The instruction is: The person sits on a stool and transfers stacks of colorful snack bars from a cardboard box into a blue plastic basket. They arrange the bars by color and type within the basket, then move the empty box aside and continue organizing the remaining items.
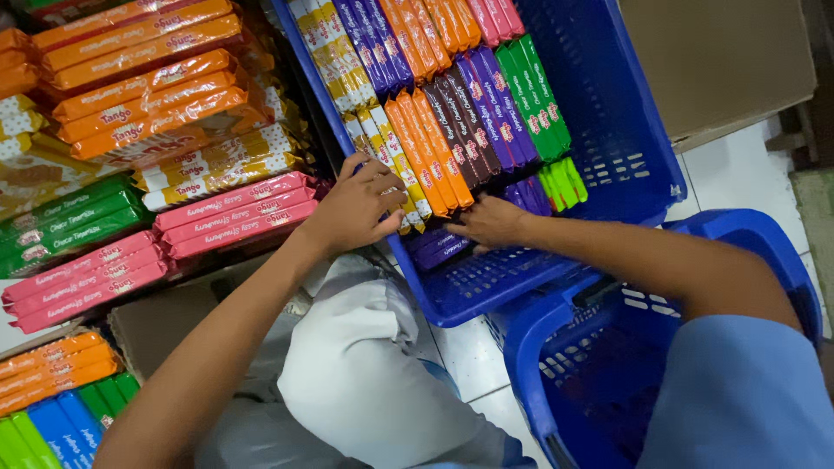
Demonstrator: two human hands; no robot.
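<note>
My left hand (354, 207) curls over the near rim of a blue plastic crate (608, 113), its fingers touching yellow-and-white wafer packs (382, 143) at the crate's left side. Inside the crate my right hand (492, 222) lies flat on purple packs (439, 247) on the bottom. Above both hands stand rows of long packs: orange (427, 148), dark brown (460, 130), purple (499, 108) and green (532, 91). Whether either hand grips a pack is hidden by the fingers.
Shelves on the left hold stacks of orange (143, 87), pink (230, 213) and green (69, 217) packs. A second blue basket (608, 347) sits at lower right, a cardboard box (721, 61) at upper right. My white-clad knee (365, 373) is over the white tiled floor.
</note>
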